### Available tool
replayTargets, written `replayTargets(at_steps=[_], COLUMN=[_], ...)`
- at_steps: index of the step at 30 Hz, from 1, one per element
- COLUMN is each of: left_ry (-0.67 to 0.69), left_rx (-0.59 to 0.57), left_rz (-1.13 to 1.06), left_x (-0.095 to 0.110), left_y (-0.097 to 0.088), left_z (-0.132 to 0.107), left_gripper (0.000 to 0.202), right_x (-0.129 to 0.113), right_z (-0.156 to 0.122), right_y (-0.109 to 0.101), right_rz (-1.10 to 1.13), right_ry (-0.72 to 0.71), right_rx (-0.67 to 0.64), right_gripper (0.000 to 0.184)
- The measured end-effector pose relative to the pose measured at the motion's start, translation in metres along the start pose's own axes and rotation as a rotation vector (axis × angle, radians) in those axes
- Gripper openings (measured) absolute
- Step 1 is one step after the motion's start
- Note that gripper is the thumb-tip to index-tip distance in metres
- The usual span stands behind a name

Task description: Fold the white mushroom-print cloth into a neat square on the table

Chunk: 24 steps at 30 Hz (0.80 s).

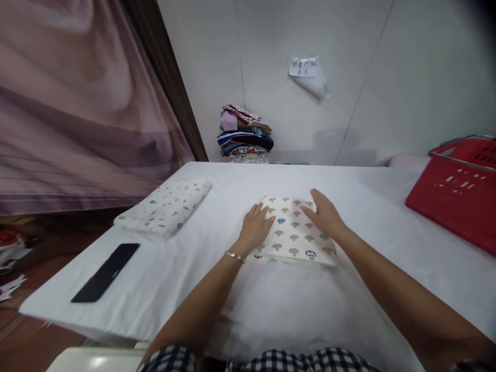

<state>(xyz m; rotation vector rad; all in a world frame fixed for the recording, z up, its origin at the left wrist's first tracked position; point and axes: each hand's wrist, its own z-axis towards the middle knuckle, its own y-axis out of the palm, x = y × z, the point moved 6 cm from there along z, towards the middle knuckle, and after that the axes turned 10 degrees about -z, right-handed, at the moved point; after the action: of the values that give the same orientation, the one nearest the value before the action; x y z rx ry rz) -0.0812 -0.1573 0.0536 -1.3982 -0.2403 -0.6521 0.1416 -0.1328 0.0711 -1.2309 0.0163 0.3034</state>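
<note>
A folded white cloth with a mushroom print [290, 232] lies flat on the white-covered table in front of me. My left hand [254, 227] rests at its left edge, fingers stretched out over the print. At the upper right side of the cloth is my right hand [323, 213], its fingers spread and the thumb apart. Neither hand grips anything. A bracelet circles my left wrist.
Another folded printed cloth [166, 206] lies on the table's left, with a flat black object [106, 273] nearer me. A red basket [457, 191] stands at the right. Stacked folded clothes [246, 133] sit by the wall, below a taped paper sign [308, 72]. A curtain [77, 103] hangs left.
</note>
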Motion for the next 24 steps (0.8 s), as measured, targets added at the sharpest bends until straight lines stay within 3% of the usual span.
replayTargets(at_steps=[2,4,8,12,17,24], left_ry=[0.004,0.015,-0.033,-0.039,-0.05,-0.044], left_rx=[-0.028,-0.079,-0.139,-0.125,-0.12,-0.102], left_rz=[0.058,0.107,0.133,0.136,0.121,0.115], left_x=[0.006,0.008,-0.004,-0.01,-0.01,-0.008], left_y=[0.004,0.018,0.053,0.063,0.06,0.059], left_z=[0.025,0.044,0.056,0.052,0.052,0.053], left_gripper=[0.051,0.053,0.066,0.071,0.069,0.067], right_x=[-0.032,-0.043,-0.011,0.015,0.013,0.003], right_z=[-0.002,-0.004,-0.011,-0.015,-0.011,-0.024], right_y=[0.002,0.016,0.056,0.077,0.078,0.057], right_rz=[0.025,-0.021,-0.166,-0.197,-0.183,-0.154], right_ry=[-0.095,-0.095,0.077,0.105,0.111,0.138], right_rx=[-0.017,-0.082,-0.213,-0.214,-0.241,-0.332], right_gripper=[0.067,0.07,0.075,0.078,0.08,0.08])
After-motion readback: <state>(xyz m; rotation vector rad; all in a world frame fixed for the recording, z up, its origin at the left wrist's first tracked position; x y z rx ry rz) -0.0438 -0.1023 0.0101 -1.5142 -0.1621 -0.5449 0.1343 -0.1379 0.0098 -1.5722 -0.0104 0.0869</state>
